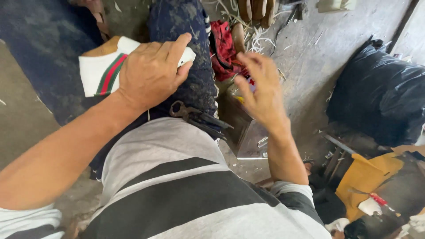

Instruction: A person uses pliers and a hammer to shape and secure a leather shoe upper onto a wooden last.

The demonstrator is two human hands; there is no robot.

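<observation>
- Down at the lap, the left hand (150, 71) is pressing flat on a white shoe piece (99, 71) with a green and red stripe, fingers curled over its far edge at about one o'clock from the knuckles; it is gripping that piece against the knee.
- That white piece is lying across the dark blue, dust-marked trouser leg (190, 53), with its tan inner side showing at its eleven o'clock corner.
- Meanwhile the right hand (261, 90) is hovering in the air with fingers spread wide and loose, holding nothing; it is blurred, so whether a fingertip is touching anything below cannot be told.
- At six o'clock from the left hand, a pair of dark pincers (197, 116) is resting on the lap, just at the top edge of the grey and black striped shirt (177, 186).
- Under the right hand, a clear-sided box (250, 137) is standing on the concrete floor (310, 57).
- At twelve o'clock from the right hand, a red cloth (223, 48) is lying beside pale shavings.
- Far off at three o'clock, a black plastic bag (380, 93) is sitting on the floor, with a yellow leather piece (365, 177) at five o'clock.
</observation>
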